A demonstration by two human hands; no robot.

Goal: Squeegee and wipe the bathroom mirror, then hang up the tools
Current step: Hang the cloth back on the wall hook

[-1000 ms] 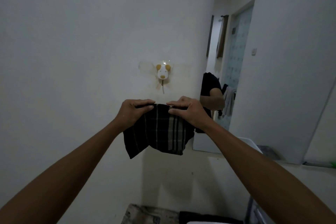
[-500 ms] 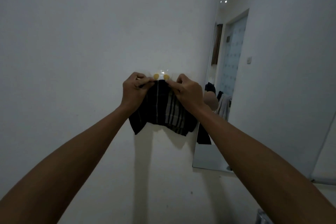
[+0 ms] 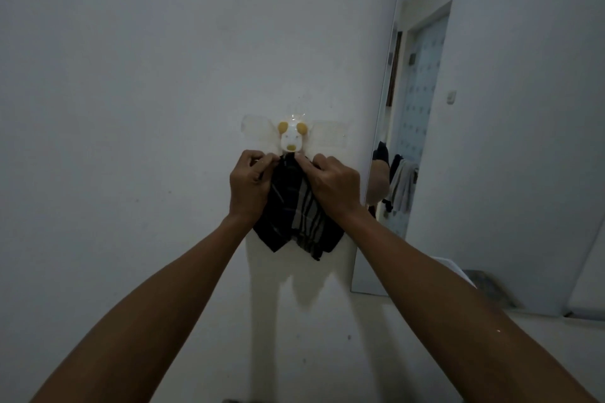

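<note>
A dark plaid cloth (image 3: 296,216) hangs against the white wall, its top edge bunched just under a white animal-shaped wall hook (image 3: 291,139) with yellow ears. My left hand (image 3: 247,185) pinches the cloth's upper left edge. My right hand (image 3: 334,185) pinches the upper right edge. Both hands sit right below the hook, pressed close together. The hook's prong is hidden behind the cloth and fingers. The mirror (image 3: 491,141) is on the wall to the right. No squeegee is in view.
The mirror reflects a doorway, a light switch and a person's arm with hanging clothes. Clear tape patches (image 3: 330,134) flank the hook. A pale counter edge (image 3: 458,271) shows low in the mirror's reflection at the right.
Both hands drew the cloth's top edge together and lower, so the hook's face now shows above them. The camera view shifted, with the hook nearer the frame's middle.
</note>
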